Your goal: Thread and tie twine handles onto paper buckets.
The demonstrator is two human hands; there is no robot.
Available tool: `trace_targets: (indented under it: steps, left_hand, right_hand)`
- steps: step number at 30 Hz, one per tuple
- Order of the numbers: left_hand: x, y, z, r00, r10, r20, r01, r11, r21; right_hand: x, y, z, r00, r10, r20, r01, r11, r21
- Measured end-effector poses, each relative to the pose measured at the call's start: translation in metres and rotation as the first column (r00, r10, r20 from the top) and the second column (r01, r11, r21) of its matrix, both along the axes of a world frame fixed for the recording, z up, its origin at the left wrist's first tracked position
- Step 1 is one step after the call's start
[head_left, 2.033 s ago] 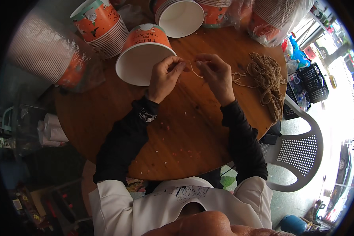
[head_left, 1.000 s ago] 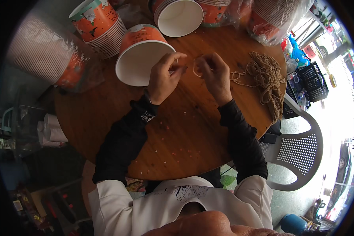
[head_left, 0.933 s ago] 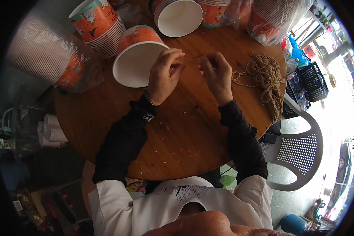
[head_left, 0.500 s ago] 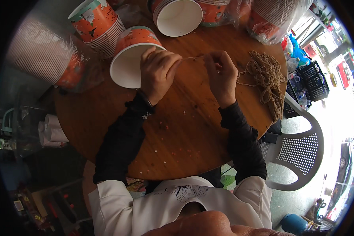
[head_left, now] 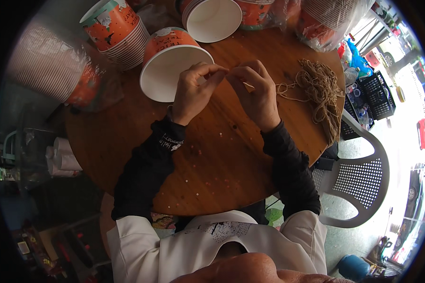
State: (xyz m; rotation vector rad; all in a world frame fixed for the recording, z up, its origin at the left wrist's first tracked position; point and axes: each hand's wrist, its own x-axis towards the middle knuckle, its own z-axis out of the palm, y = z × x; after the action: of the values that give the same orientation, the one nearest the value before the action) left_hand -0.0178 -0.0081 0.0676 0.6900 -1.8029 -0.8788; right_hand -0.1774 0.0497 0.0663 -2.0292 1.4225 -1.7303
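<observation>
Above the round wooden table, my left hand [head_left: 193, 93] and my right hand [head_left: 259, 94] meet fingertip to fingertip, both pinched closed. A short end of thin tan twine [head_left: 249, 85] sticks out by my right fingers; the rest between the fingertips is hidden. Behind my left hand an orange paper bucket [head_left: 163, 75] lies on its side, its white open mouth toward me. To the right of my right hand rests a loose tangled heap of twine [head_left: 318, 92], with a strand trailing toward that hand.
Stacked orange buckets [head_left: 115, 35] stand at the far left, beside a plastic-wrapped stack [head_left: 49, 63]. More buckets [head_left: 213, 21] and a bagged stack [head_left: 323, 23] line the far edge. Small bits dot the wooden table [head_left: 212, 160]. A grey plastic chair [head_left: 359, 181] stands right, below black crates [head_left: 375, 96].
My hands have come together; the strand stretched between them no longer shows. My left hand shifted right, and the near bucket has moved slightly right and turned.
</observation>
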Motion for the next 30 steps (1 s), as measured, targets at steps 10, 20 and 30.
trace_targets:
  steps: [10,20,30]
  left_hand:
    - [0.000,0.003,-0.003,0.992,-0.039,0.123,0.053,0.992,-0.110]
    - [0.003,-0.002,-0.015,0.996,-0.063,-0.057,0.074,0.975,0.210]
    - [0.004,-0.006,-0.024,0.995,-0.054,-0.084,0.072,0.971,0.227]
  right_hand:
    - [0.002,-0.002,-0.005,0.995,0.002,0.102,-0.013,0.994,0.106]
    - [-0.003,-0.010,-0.013,0.951,0.090,0.295,-0.161,0.961,0.225]
    - [0.006,-0.004,-0.006,0.993,-0.016,0.118,-0.005,0.984,0.176]
